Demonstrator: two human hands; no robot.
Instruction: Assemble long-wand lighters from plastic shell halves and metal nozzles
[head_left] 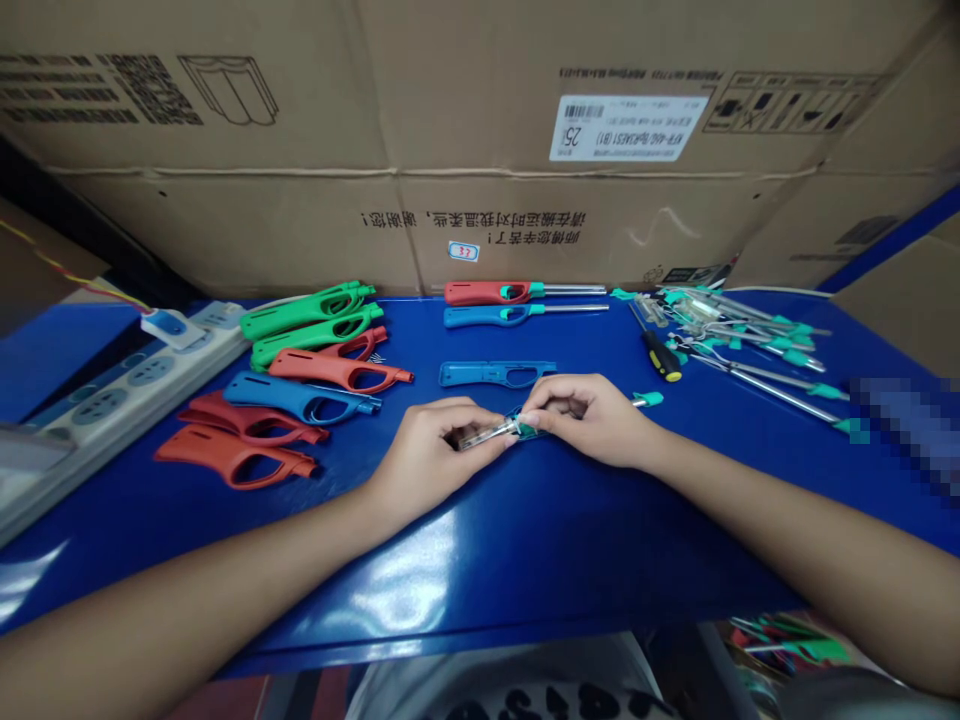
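Observation:
My left hand point(442, 445) is closed around a clear lighter fuel tank point(486, 434), held at a slant over the blue table. My right hand point(592, 415) pinches at the tank's right end, where a small green piece point(525, 426) shows between the two hands. Fingers hide part of this assembly. Just behind them lies a blue lighter handle shell point(495, 374). A teal-green tip point(648, 399) sticks out beyond my right hand; whether it joins the held piece, I cannot tell.
Green, red and blue handle shells point(315, 310) are piled at left beside a power strip point(112, 400). Two long-nosed lighters, red point(480, 293) and blue point(480, 316), lie at the back. At right are metal-tube lighter innards point(780, 395) and a screwdriver point(661, 357). Cardboard point(300, 230) stands behind.

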